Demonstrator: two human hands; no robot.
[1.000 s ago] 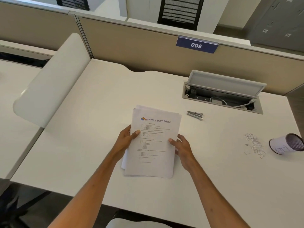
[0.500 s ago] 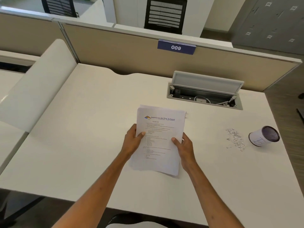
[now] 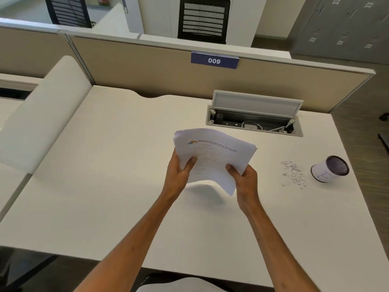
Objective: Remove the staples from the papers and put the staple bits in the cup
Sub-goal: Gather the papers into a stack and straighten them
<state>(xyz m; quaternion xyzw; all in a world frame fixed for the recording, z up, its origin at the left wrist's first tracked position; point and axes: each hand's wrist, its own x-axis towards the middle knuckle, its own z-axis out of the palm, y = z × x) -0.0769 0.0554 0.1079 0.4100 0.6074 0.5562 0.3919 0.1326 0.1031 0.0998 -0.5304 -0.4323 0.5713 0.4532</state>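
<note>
A stack of printed white papers [image 3: 219, 152] hangs above the middle of the white desk [image 3: 105, 186], casting a shadow below it. My left hand [image 3: 179, 171] grips its left edge, thumb on top. My right hand [image 3: 245, 178] grips its right edge the same way. A small heap of staple bits [image 3: 293, 173] lies on the desk to the right. Just right of the heap, a white cup [image 3: 328, 168] lies on its side, its dark mouth facing up and right. The staple remover is hidden behind the lifted papers.
An open cable tray [image 3: 254, 121] with a raised lid and a white cable sits at the back of the desk. A beige partition with a blue "009" plate [image 3: 214, 60] stands behind. A white side panel [image 3: 46, 114] borders the desk's left.
Both hands have lifted the paper stack off the desk and raised it. The stack now bends between them and covers the staple remover that lay behind it.
</note>
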